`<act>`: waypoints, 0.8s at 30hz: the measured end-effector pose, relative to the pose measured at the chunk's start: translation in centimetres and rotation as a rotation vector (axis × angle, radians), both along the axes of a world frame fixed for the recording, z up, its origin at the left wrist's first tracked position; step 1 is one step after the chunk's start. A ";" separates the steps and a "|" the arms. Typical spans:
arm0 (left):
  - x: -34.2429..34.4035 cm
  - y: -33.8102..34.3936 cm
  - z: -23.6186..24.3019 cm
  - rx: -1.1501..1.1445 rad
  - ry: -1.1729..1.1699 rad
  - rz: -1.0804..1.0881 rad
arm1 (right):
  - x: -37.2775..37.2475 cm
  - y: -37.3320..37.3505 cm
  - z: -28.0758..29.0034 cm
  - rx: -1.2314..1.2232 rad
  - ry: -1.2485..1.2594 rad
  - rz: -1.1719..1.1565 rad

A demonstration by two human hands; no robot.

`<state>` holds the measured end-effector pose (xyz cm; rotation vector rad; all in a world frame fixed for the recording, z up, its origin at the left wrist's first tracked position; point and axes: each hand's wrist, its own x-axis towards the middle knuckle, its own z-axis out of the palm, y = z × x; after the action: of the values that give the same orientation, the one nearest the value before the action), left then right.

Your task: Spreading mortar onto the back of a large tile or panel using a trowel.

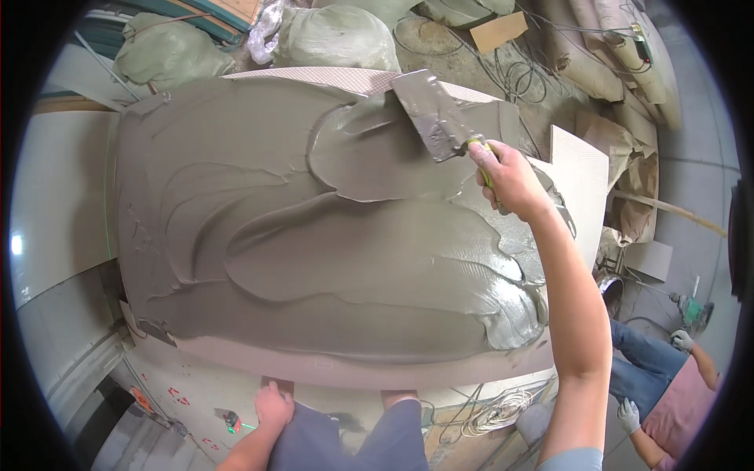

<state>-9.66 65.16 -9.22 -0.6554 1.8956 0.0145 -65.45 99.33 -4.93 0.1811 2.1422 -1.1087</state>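
A large slab lies in front of me, its pale textured back spread with wet grey mortar. Ridges and smooth swirls run through the coat, with a thicker shiny mass at the right edge. My right hand is wrapped round the yellow-green handle of a trowel. Its wide, mortar-smeared metal blade is over the far right part of the slab. Low down by my knee, near the slab's front edge, my left hand is loosely closed with no tool visible in it.
Covered bundles stand beyond the slab. Loose cables and rolled sheets lie at far right. A green power tool is near a gloved co-worker. A small laser device and coiled cable sit nearby.
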 end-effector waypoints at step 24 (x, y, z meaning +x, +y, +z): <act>0.4 -1.7 0.5 0.056 0.137 0.025 | 4.6 -3.9 -5.4 -0.165 0.014 -0.308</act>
<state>-9.30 63.51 -8.74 -0.6539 2.0111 0.1308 -60.88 95.42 -10.34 0.4392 2.0678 -1.4594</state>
